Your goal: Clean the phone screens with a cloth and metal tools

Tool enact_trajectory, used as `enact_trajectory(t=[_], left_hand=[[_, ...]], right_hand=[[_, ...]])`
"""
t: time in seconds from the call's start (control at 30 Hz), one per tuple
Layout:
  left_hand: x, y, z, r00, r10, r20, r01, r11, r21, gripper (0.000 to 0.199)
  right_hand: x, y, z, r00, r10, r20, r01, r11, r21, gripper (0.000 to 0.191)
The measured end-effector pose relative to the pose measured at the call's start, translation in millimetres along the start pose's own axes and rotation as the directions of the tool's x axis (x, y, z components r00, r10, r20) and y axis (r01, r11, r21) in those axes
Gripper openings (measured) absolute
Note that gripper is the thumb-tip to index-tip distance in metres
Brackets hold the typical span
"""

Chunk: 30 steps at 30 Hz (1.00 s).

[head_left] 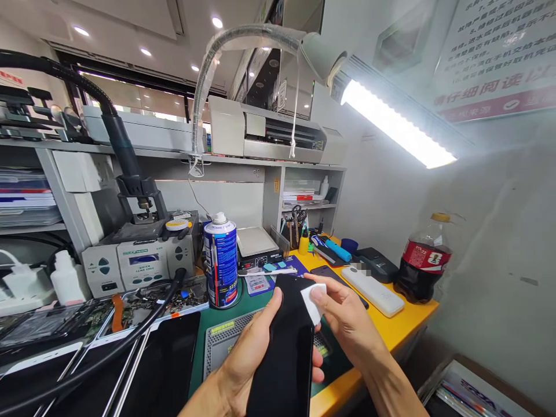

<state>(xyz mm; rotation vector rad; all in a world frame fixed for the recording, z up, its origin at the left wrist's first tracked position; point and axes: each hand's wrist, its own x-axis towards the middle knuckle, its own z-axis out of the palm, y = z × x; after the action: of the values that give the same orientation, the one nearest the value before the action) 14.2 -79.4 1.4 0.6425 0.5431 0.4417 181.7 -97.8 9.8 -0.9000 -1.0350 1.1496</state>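
A black smartphone (pixel 284 353) is held upright and slightly tilted, its dark glossy face towards me. My left hand (pixel 252 347) wraps round it from the left, the thumb along the edge and fingertips showing past the right side. Between the thumb and fingers of my right hand (pixel 347 318) is a small white wipe (pixel 311 302), pressed against the phone's upper right corner. Beneath the phone lies a grey perforated work mat (pixel 215 347) on a green mat (pixel 198 362), partly hidden by my hands.
A blue spray can (pixel 220 263) stands just left of my hands. Black screens (pixel 169 353) and a thick cable (pixel 130 330) lie at left, before a soldering station (pixel 143 266). A cola bottle (pixel 421 260) and a white power bank (pixel 373 289) are at right. A lit lamp (pixel 395 121) hangs above.
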Motion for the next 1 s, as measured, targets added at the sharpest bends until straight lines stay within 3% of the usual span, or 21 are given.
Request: enact_trajectory(t=[0.17,0.33,0.57,0.7,0.9,1.0], left_hand=[[0.8,-3.8,0.8,0.993,0.112,-0.035,-0.108,0.989,0.105,0.091],[2.0,-6.9,-1.6,0.991,0.137,-0.003,-0.135,0.983,0.126,0.094],[0.0,-7.0,6.1,0.982,0.15,-0.114,-0.123,0.969,0.216,0.094],[-1.4,-4.6,4.6,0.987,0.136,-0.085,-0.117,0.973,0.2,0.092],[-4.8,-0.8,2.8,0.992,0.123,0.036,-0.126,0.986,0.113,0.085],[-4.3,-2.2,3.6,0.996,0.088,0.015,-0.089,0.989,0.121,0.089]], right_hand=[[4.2,3.1,1.5,1.0,0.014,-0.005,-0.014,0.999,0.033,0.034],[3.6,3.1,-0.2,0.999,0.05,-0.003,-0.05,0.999,0.012,0.036],[9.5,5.2,7.2,0.998,0.055,-0.031,-0.058,0.995,-0.08,0.037],[12.5,0.7,9.4,0.999,0.043,-0.002,-0.043,0.991,-0.125,0.039],[7.2,-18.7,-4.8,0.988,0.063,0.145,-0.04,0.988,-0.152,0.038],[4.8,-21.6,-9.5,0.989,0.057,0.14,-0.032,0.985,-0.172,0.037]])
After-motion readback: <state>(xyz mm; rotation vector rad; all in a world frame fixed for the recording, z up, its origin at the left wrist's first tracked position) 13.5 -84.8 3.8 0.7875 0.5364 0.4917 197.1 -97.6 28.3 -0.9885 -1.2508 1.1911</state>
